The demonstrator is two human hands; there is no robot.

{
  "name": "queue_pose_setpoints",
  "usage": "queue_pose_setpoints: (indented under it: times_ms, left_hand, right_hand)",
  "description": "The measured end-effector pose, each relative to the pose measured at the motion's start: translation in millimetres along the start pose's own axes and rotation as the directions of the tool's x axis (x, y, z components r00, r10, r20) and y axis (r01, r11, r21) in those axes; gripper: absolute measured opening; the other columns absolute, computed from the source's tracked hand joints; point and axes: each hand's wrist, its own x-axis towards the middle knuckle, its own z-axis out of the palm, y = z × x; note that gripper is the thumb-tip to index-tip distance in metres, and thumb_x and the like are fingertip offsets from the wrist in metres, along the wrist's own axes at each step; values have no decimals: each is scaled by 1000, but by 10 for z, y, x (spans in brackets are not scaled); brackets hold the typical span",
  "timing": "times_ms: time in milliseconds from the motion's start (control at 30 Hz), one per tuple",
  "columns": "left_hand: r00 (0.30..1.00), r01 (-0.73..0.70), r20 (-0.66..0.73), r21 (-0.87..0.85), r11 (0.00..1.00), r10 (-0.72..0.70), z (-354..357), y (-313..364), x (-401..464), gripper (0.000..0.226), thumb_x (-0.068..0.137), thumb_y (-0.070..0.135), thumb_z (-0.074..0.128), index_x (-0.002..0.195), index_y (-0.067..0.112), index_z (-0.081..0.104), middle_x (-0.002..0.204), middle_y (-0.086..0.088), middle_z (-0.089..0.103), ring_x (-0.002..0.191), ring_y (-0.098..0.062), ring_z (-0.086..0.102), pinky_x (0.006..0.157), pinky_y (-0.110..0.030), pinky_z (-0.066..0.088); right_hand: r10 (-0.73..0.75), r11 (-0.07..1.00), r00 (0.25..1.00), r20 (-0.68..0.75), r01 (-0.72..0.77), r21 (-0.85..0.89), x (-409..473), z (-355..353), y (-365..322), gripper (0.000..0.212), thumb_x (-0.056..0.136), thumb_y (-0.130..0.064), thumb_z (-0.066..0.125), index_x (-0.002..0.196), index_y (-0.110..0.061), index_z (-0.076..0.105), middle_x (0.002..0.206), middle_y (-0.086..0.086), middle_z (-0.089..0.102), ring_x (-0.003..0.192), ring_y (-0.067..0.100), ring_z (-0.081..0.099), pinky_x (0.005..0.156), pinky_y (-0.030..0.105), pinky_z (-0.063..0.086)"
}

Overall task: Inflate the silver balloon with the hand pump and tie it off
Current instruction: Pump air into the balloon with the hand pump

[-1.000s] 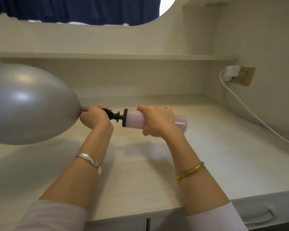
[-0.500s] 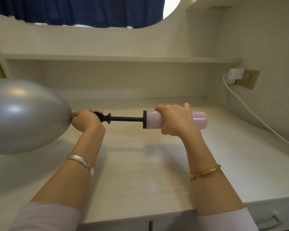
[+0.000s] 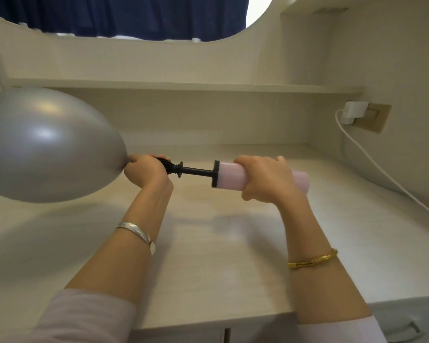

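The silver balloon is large and inflated, floating above the desk at the left, cut off by the frame edge. My left hand is closed around its neck and the black nozzle end of the hand pump. My right hand grips the pump's pink barrel. A short length of the black rod shows between nozzle and barrel. The balloon's neck is hidden inside my left fist.
The pale wooden desk lies under my arms, with a shelf along the back wall. A white charger sits in a wall socket at the right; its cable trails down the right wall. A drawer handle shows bottom right.
The barrel was against the nozzle, then pulled far out to the right; now it has slid back partway toward the nozzle. The balloon looks slightly bigger.
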Motion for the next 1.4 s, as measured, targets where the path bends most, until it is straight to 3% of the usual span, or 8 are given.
queue_pose_setpoints:
  times_ms: [100,267,433,567,900,1033,1167,1400]
  left_hand:
    - [1000,12,-20,-2,1000,-12,-37,32,80,43,100,18,20,59,12,33,23,4,44,20,-10,43,34,-16,41]
    - [998,46,-32,7,999,-46,-47,11,82,42,100,20,20,61,11,33,50,-6,46,22,-11,43,36,-18,41]
    - [1000,3,-25,-5,1000,-3,3,-27,-72,42,100,17,21,60,12,33,34,1,46,20,-8,41,31,-14,38]
    - [1000,22,-13,-1,1000,-22,-1,-106,-156,40,99,16,22,61,10,35,51,-5,46,23,-8,43,34,-17,42]
    - [993,67,-91,-13,998,-68,-185,28,209,34,99,17,21,69,9,35,59,-5,45,36,-16,46,34,-19,41]
    - [990,104,-95,-19,994,-105,-188,14,185,36,99,17,22,65,11,32,62,-3,44,42,-17,46,35,-21,41]
    - [992,110,-57,-24,994,-111,-143,-23,45,37,99,18,22,64,12,33,60,-4,44,33,-14,44,32,-17,40]
    - [999,25,-44,-13,1000,-26,-141,25,30,40,100,18,21,63,11,34,54,-7,44,22,-11,43,31,-16,40]
  right_hand:
    - [57,998,998,41,-57,10,-62,-52,162,46,58,-15,68,98,-34,53,82,-7,58,75,21,50,71,33,24]
    - [69,997,997,20,-69,-33,-63,-18,121,43,62,-12,65,97,-33,52,79,-7,55,76,23,51,75,36,23]
    - [-4,999,999,-53,1,-46,55,68,-152,37,64,-12,64,93,-30,49,79,-6,52,73,22,45,74,38,21]
    - [-52,998,998,-41,50,-30,115,143,-303,40,65,-10,62,99,-28,50,79,-6,53,73,23,47,73,36,21]
    - [21,1000,998,61,-22,13,-50,-15,124,45,60,-14,67,99,-33,55,83,-6,61,76,21,52,74,34,26]
    - [11,997,1000,0,-11,-77,-63,-23,62,41,63,-11,65,98,-31,53,78,-7,56,73,22,50,74,36,24]
    - [-59,989,997,-54,51,-137,-24,30,-151,37,66,-14,65,97,-28,50,77,-5,52,72,23,48,74,37,22]
    - [-90,995,996,-5,90,-44,46,138,-294,44,64,-15,67,103,-28,50,82,-5,53,75,24,48,72,35,24]
